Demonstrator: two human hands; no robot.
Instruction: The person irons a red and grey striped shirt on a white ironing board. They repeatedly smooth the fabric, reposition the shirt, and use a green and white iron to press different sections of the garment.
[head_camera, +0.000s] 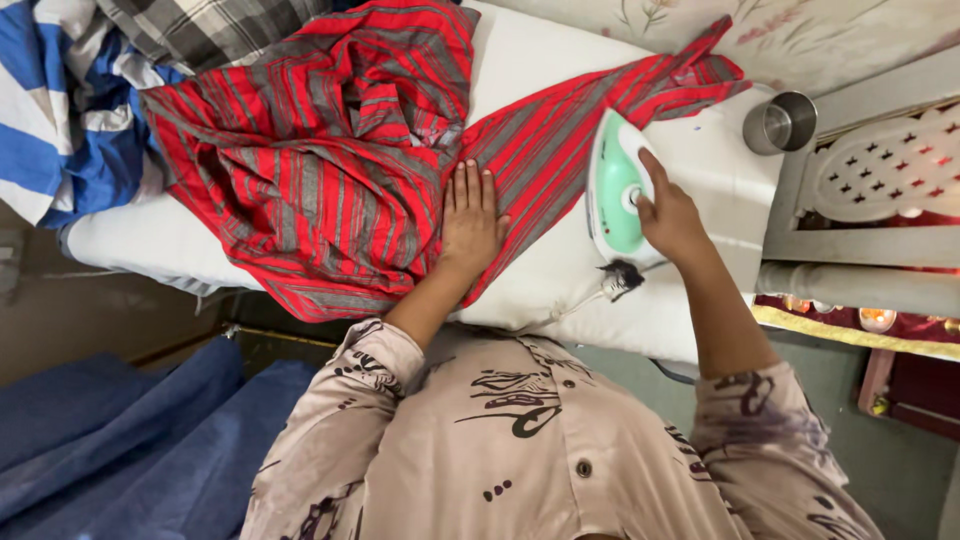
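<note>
- Nearest the camera: the person's patterned beige shirt, with both forearms reaching forward over a white padded ironing surface.
- Left hand: laid flat, palm down, fingers straight and close together, pressing the red and grey striped garment against the padding. It rests on the cloth where the bunched body meets the stretched-out part.
- Right hand: closed round the handle of the green and white iron, thumb on top. The iron sits soleplate down on the outstretched striped section, just right of the flat hand.
- Cord: leaves the iron's heel beside the right wrist; the sheath there looks dark and frayed, though the view is too coarse to be sure.
- Farther off: a steel cup stands at the right corner of the padding; blue and white striped cloth and a checked cloth lie heaped at the far left.
- Risks noted: the left fingertips lie near the iron, so a sideways pass could burn them; an iron resting in one place could scorch the cloth; a tugged cord or sleeve could tip the cup.
</note>
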